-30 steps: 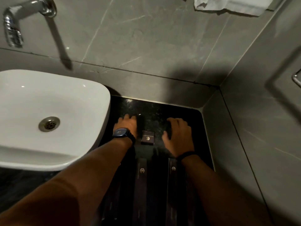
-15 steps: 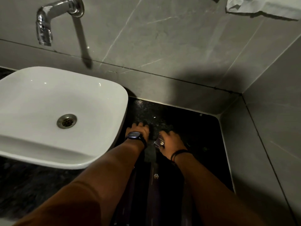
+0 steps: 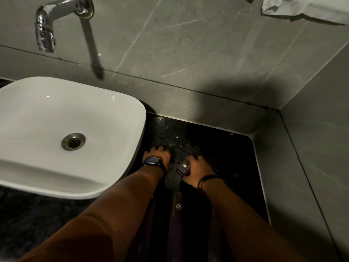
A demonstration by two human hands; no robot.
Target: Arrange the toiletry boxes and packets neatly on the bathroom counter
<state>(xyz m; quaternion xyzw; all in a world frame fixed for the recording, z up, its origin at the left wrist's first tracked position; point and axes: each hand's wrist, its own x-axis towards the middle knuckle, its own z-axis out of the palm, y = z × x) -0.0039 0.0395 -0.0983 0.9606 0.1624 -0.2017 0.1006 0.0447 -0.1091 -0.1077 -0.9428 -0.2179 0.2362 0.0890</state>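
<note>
Right now the right hand (image 3: 196, 170) is clamped on a small dark box (image 3: 184, 167), lifted just above the black bench (image 3: 243, 148). Whether the left hand (image 3: 160, 155) grips anything, I cannot tell. A long dark box (image 3: 177, 214) lies between the forearms; the white sink (image 3: 120, 103) holds nothing.

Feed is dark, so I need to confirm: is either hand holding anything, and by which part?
The right hand grips a small dark box by its right side, tilted. The left hand is curled on the counter; whether it holds anything cannot be told.

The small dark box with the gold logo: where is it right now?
In the head view, the small dark box is gripped in the right hand, tilted, just right of the left hand, beyond the long dark box.
</note>
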